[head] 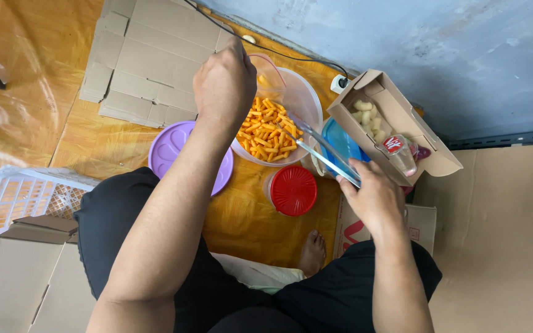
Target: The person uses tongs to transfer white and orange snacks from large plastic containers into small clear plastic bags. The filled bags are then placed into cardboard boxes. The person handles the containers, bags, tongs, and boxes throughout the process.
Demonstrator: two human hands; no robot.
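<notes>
Currently I see right hand point(374, 200) gripping metal tongs point(323, 150), tips in clear plastic tub of orange snack sticks point(266, 132); left hand point(223, 83) closed on tub rim. Open cardboard box point(402, 120) holds few pale pieces; filling looks barely begun.

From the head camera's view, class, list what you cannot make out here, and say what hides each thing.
- Left hand: fingers curl away over the clear bowl; its grip on the rim is hidden.
- Blue lid: mostly covered by the cardboard box and tongs.
- Right hand: palm side hidden by its back.
- White crate: cut off by the left edge.
</notes>
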